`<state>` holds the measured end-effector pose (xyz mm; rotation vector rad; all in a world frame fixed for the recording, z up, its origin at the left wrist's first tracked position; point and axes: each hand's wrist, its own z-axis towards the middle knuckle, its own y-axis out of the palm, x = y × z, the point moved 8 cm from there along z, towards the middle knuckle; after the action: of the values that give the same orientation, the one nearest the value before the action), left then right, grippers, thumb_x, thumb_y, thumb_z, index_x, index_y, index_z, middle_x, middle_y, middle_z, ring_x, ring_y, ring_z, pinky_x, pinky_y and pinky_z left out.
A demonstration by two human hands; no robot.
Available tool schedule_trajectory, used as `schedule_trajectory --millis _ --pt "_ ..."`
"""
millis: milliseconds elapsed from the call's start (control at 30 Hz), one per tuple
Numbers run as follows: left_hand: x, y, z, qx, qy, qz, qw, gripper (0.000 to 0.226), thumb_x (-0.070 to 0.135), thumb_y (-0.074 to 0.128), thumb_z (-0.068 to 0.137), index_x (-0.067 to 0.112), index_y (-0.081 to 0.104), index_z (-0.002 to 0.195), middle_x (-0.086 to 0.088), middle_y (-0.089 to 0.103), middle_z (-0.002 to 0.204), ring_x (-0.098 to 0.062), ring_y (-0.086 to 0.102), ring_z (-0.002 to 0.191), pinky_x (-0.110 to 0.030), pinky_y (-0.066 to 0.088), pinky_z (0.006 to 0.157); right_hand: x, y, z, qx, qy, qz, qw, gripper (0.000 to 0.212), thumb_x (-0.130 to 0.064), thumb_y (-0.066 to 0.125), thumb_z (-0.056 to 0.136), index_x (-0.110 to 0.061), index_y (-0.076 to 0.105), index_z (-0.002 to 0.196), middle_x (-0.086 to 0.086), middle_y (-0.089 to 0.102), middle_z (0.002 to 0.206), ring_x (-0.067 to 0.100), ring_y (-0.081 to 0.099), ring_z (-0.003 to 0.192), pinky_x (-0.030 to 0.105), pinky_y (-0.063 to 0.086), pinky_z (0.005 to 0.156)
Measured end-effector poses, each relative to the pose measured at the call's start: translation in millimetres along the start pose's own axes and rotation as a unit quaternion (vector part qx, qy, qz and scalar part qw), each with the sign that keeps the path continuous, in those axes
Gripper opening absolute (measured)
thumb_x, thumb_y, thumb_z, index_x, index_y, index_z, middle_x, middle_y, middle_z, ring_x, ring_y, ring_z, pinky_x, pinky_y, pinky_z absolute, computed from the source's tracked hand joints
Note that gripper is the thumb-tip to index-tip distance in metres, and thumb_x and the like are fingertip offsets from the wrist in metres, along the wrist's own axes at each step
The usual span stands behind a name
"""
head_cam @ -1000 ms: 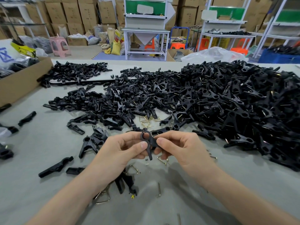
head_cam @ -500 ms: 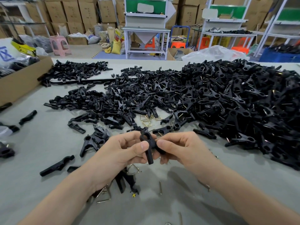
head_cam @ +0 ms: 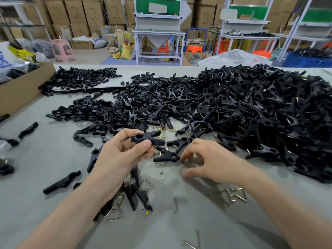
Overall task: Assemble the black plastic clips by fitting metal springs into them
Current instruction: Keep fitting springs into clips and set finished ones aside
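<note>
Right hand (head_cam: 206,162) is coming off the clip (head_cam: 147,138) and dropping to the table (head_cam: 53,159), fingers curling over a spring (head_cam: 181,170) below-right of the L grip; can't tell if it's gripping yet. Left hand (head_cam: 118,159) is pinching the clip btwn thumb & fingers, sideways, off the table.

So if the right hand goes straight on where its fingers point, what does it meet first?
Most likely the metal spring on the table, just by the fingertips of the right hand; the loose black clip lies just beyond. Depth is unclear.
</note>
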<state>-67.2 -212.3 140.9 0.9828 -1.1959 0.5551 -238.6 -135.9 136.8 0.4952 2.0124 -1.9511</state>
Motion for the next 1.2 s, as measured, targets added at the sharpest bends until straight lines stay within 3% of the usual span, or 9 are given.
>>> schedule_trajectory --millis 167,233,333,433,533,833,1000,1100,1200 --pt "-2.2 0.8 0.6 0.002 -0.004 0.01 1.0 0.03 0.012 0.073 0.06 0.009 0.065 0.089 -0.007 0.072 0.076 -0.017 0.071 0.071 -0.02 0.056 0.067 15.3 -35.0 -7.6 0.04 0.032 0.012 0.999 0.013 -0.045 0.068 0.08 -0.032 0.067 0.082 -0.014 0.064 0.077 -0.005 0.057 0.069 0.011 0.044 0.062" --pt "-2.6 2.0 -0.4 -0.001 -0.006 0.012 1.0 0.031 0.012 0.074 0.06 0.009 0.064 0.089 -0.008 0.072 0.077 -0.018 0.071 0.072 -0.02 0.056 0.068 33.8 -45.0 -15.8 0.003 0.083 -0.011 0.996 0.018 -0.046 0.074 0.075 -0.029 0.068 0.072 -0.01 0.066 0.068 -0.007 0.057 0.061 0.012 0.041 0.058" --pt "-4.5 6.7 -1.9 -0.019 -0.008 0.013 1.0 0.031 0.013 0.075 0.059 0.009 0.064 0.088 -0.01 0.073 0.081 -0.02 0.071 0.074 -0.021 0.056 0.069 52.0 -38.5 -30.9 -0.1 0.161 -0.015 0.982 0.033 -0.057 0.08 0.06 -0.029 0.067 0.074 -0.011 0.07 0.071 0.001 0.063 0.066 0.024 0.048 0.065" --pt "-7.4 12.5 -4.1 -0.032 -0.007 0.026 0.999 0.029 0.009 0.072 0.062 0.008 0.062 0.089 -0.008 0.072 0.078 -0.019 0.071 0.072 -0.02 0.056 0.068 48.6 -36.9 -29.2 -0.094 0.16 -0.032 0.982 0.03 -0.044 0.085 0.061 -0.026 0.066 0.076 -0.009 0.069 0.074 0.009 0.065 0.072 0.031 0.054 0.071" --pt "-9.1 16.3 -7.7 -0.038 -0.005 0.054 0.998 0.028 0.012 0.073 0.061 0.011 0.063 0.087 -0.007 0.072 0.078 -0.019 0.071 0.071 -0.02 0.056 0.067 41.9 -32.4 -25.4 -0.091 0.147 -0.032 0.984 0.017 -0.026 0.082 0.07 -0.02 0.068 0.076 -0.006 0.069 0.07 0.014 0.067 0.07 0.03 0.053 0.069" --pt "-10.5 24.6 -12.7 -0.059 -0.006 0.122 0.991 0.031 0.017 0.073 0.061 0.013 0.062 0.09 -0.004 0.073 0.079 -0.019 0.073 0.074 -0.015 0.054 0.065 38.7 -23.4 -24.2 -0.117 0.144 -0.045 0.982 0.01 -0.021 0.064 0.089 -0.011 0.066 0.091 0.002 0.069 0.088 0.009 0.056 0.07 0.022 0.045 0.063" --pt "-10.5 25.4 -12.9 -0.056 -0.006 0.131 0.99 0.032 0.017 0.072 0.061 0.013 0.062 0.091 -0.004 0.073 0.077 -0.019 0.073 0.073 -0.014 0.053 0.064 37.4 -31.6 -20.4 -0.066 0.131 -0.04 0.988 0.012 -0.026 0.057 0.094 -0.017 0.057 0.086 -0.001 0.064 0.089 0.013 0.058 0.076 0.027 0.046 0.067" --pt "-10.3 26.7 -13.7 -0.061 -0.004 0.136 0.989 0.032 0.017 0.072 0.061 0.014 0.062 0.091 -0.005 0.074 0.08 -0.019 0.073 0.073 -0.015 0.054 0.066 32.2 -42.1 -15.7 0.011 0.103 0.047 0.994 0.014 -0.023 0.062 0.091 -0.022 0.054 0.079 -0.006 0.058 0.077 0.006 0.05 0.065 0.021 0.042 0.062" --pt "-9.9 27.1 -13.8 -0.061 -0.003 0.137 0.989 0.033 0.017 0.072 0.061 0.013 0.062 0.092 -0.005 0.073 0.08 -0.02 0.073 0.073 -0.016 0.054 0.066 28.3 -43.4 -13.5 0.034 0.077 0.12 0.989 0.009 -0.016 0.064 0.089 -0.024 0.061 0.087 -0.001 0.065 0.077 0.006 0.054 0.065 0.024 0.045 0.064"
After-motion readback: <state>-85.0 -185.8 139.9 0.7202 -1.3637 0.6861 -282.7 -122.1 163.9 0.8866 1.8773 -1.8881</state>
